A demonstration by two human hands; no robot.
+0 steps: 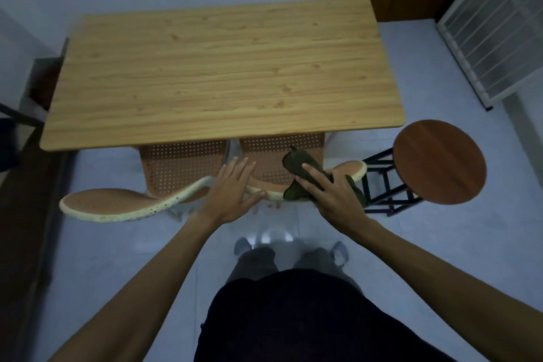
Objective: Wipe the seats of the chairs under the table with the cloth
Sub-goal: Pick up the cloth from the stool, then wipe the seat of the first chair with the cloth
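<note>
The dark green cloth [305, 175] lies bunched under the right hand [332, 194], its fingers [313, 172] spread over it and pressing it onto the right chair [282, 156], at the seat's near edge by the backrest rim. The bench [223, 73] overhangs both perforated seats. A round stool [439, 161] stands just right. The left hand [232, 191] rests flat, fingers apart, on the backrest rim between the left chair [182, 161] and its neighbour.

Your left hand [232, 194]: flat, fingers spread toward 1 o'clock, forearm entering from 7 o'clock. Your right hand [332, 194]: fingers extended toward 11 o'clock, pressed downward, forearm entering from 4 o'clock.
</note>
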